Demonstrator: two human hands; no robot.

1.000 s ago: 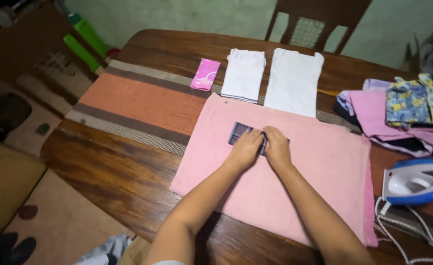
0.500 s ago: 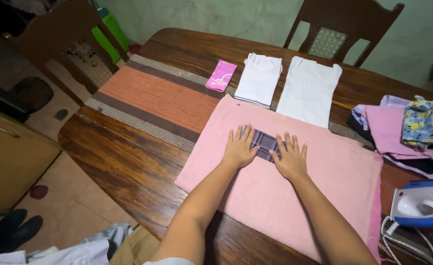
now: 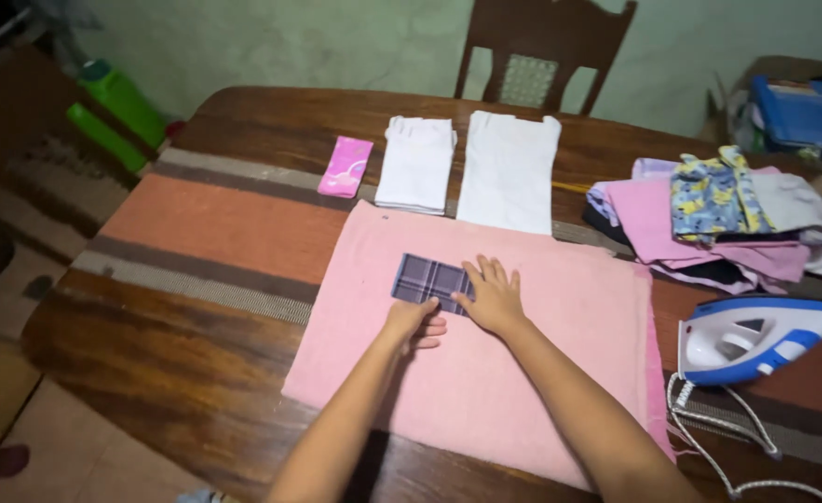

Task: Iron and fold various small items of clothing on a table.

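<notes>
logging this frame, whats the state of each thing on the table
plaid cloth: folded small, flat on the pink towel
left hand: at the cloth's near edge
right hand: flat, fingers spread, on the cloth's right end
white shirts: folded, side by side
pink pouch: lying flat
clothes pile: unfolded heap
iron: resting flat, cord loose

Place: a home dining room, used for ironing.
Surface: a dark oval wooden surface [image 3: 150,335] with a striped runner [image 3: 215,233].
Seating: a wooden dining chair [image 3: 541,56] at 12 o'clock, against a pale plaster wall [image 3: 290,42].
Laundry signs: a blue-and-white iron [image 3: 755,337] at 3 o'clock, heaped clothes [image 3: 709,219] at 2 o'clock, folded white garments [image 3: 509,172] at 12 o'clock, a pink towel [image 3: 523,373] as ironing pad.
</notes>
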